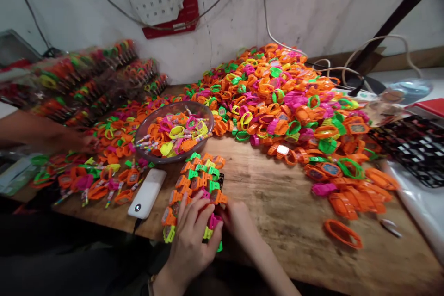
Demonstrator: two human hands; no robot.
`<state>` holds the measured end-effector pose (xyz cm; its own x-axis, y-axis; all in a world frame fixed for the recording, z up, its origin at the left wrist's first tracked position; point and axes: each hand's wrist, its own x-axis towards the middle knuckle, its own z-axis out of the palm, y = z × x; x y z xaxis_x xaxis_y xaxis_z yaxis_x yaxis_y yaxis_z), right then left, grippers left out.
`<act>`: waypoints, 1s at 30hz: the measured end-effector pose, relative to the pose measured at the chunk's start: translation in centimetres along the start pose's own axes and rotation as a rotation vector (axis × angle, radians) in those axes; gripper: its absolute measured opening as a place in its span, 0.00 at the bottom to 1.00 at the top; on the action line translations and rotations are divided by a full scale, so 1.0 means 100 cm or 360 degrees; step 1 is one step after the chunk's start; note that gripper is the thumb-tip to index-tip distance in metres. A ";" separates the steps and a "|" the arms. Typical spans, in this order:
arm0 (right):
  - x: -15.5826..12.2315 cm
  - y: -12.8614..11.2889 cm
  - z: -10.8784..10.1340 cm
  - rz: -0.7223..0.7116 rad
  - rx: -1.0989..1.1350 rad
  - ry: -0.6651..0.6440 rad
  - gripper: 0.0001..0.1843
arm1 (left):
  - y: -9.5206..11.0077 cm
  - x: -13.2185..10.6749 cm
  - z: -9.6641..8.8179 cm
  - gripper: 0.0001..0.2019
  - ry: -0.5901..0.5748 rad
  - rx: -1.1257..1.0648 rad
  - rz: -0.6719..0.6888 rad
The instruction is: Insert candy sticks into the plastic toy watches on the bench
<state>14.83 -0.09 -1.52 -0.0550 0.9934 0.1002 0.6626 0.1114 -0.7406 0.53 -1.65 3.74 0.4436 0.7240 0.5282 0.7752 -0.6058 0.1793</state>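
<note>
Rows of orange, green, yellow and pink plastic toy watches lie close together on a dark holder, which shows only at its edges, near the table's front. Over the lower rows rests my left hand, its fingers spread and touching the watches. My right hand is at the right edge of the rows, fingers curled in beside an orange toy watch. Its fingertips are hidden, so what they grip cannot be made out.
A big heap of toy watches fills the back. Behind the rows stands a bowl of watches and patterned sticks. A white power bank lies left, near another person's arm. Bagged watches are stacked back left; a black basket is right.
</note>
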 end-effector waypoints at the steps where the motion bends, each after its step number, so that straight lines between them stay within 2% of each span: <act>1: -0.003 0.000 -0.009 -0.0054 0.0131 0.0035 0.15 | 0.000 0.000 0.000 0.14 -0.0001 0.0002 0.0003; 4: -0.010 -0.002 -0.031 -0.0286 0.0560 0.0278 0.15 | -0.001 0.000 -0.001 0.17 0.0023 -0.0023 0.0009; 6: -0.009 -0.005 -0.035 -0.0378 0.0707 0.0435 0.10 | -0.002 0.000 -0.002 0.17 0.0025 -0.0060 0.0019; 8: -0.005 -0.008 -0.032 -0.0403 0.0779 0.0502 0.08 | -0.002 0.001 -0.002 0.16 0.0004 -0.0085 0.0041; 11: 0.000 -0.011 -0.027 -0.0464 0.0771 0.0460 0.07 | -0.004 0.002 -0.002 0.18 0.0005 -0.0109 0.0074; 15: -0.004 -0.011 -0.033 -0.0560 0.0617 0.0310 0.15 | -0.007 0.003 0.001 0.28 0.0149 -0.0152 0.0029; 17: -0.009 -0.013 -0.040 -0.0526 0.0524 0.0179 0.20 | -0.009 0.004 0.002 0.32 0.0110 -0.0111 0.0003; 20: -0.017 -0.014 -0.046 -0.0451 0.0383 0.0032 0.27 | -0.011 0.009 0.004 0.32 0.0011 -0.0016 -0.0006; 23: -0.024 -0.013 -0.045 -0.0443 0.0338 0.0047 0.34 | -0.011 0.020 0.007 0.27 0.0049 -0.0022 -0.0047; 26: -0.028 -0.011 -0.040 -0.0488 0.0394 0.0075 0.36 | -0.012 0.034 0.009 0.22 0.0076 0.0006 -0.0109; 30: -0.029 -0.014 -0.038 -0.0483 0.0415 0.0164 0.36 | -0.014 0.044 0.007 0.24 0.0029 0.0127 -0.0114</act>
<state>16.91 -3.18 1.71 -0.1348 0.9080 0.3966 0.4153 0.4152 -0.8094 1.74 2.59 5.20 0.3781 0.7581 0.5313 0.8384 -0.5238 0.1506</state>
